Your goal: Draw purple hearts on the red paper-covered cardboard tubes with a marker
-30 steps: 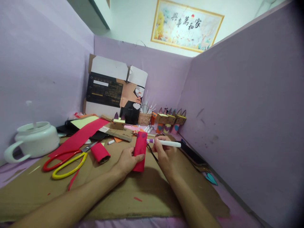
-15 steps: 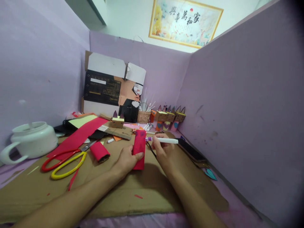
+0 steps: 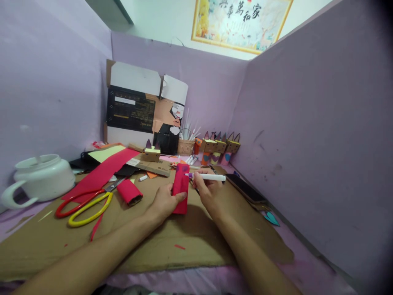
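Observation:
Upright in front of me is a flat red piece (image 3: 181,184) with purple marks near its top. My left hand (image 3: 166,199) grips its lower left edge, the thumb lying across its front. My right hand (image 3: 207,186) holds a white marker (image 3: 208,177) in a pinch, its purple tip at the upper part of the red piece. To the left, a red tube (image 3: 129,192) lies on the cardboard sheet (image 3: 147,250), beside scissors (image 3: 89,209) with one red and one yellow handle.
A white pot (image 3: 44,178) stands at far left. A phone (image 3: 247,188) and a teal heart (image 3: 272,218) lie at right. Behind are red paper (image 3: 102,174), a basket of sticks (image 3: 186,146), eared cardboard figures (image 3: 220,146) and an opened box (image 3: 132,108).
The marker's tip has moved left from beside the red piece's edge onto its face. The view has tilted down slightly.

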Demonstrator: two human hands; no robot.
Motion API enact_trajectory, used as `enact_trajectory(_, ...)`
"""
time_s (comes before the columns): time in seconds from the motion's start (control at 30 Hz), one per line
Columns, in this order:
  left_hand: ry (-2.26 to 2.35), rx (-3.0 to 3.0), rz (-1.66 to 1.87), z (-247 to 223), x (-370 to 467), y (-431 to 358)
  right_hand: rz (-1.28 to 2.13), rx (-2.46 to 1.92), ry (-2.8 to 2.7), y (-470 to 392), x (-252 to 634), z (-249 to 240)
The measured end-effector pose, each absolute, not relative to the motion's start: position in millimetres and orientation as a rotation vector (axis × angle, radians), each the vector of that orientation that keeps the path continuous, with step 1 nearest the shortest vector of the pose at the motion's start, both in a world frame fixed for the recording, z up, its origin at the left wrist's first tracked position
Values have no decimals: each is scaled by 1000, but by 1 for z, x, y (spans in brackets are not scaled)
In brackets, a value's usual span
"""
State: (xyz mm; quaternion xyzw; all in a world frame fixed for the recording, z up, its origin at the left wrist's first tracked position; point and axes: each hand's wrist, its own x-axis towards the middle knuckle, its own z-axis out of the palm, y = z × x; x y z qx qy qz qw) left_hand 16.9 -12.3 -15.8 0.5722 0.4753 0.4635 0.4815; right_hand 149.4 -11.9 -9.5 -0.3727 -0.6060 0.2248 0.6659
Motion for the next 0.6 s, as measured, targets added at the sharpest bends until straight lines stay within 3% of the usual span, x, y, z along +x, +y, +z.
enact_trajectory(0.6, 1134, 1177, 1117, -9, 18, -14, 409, -848, -1452, -19, 149, -12)
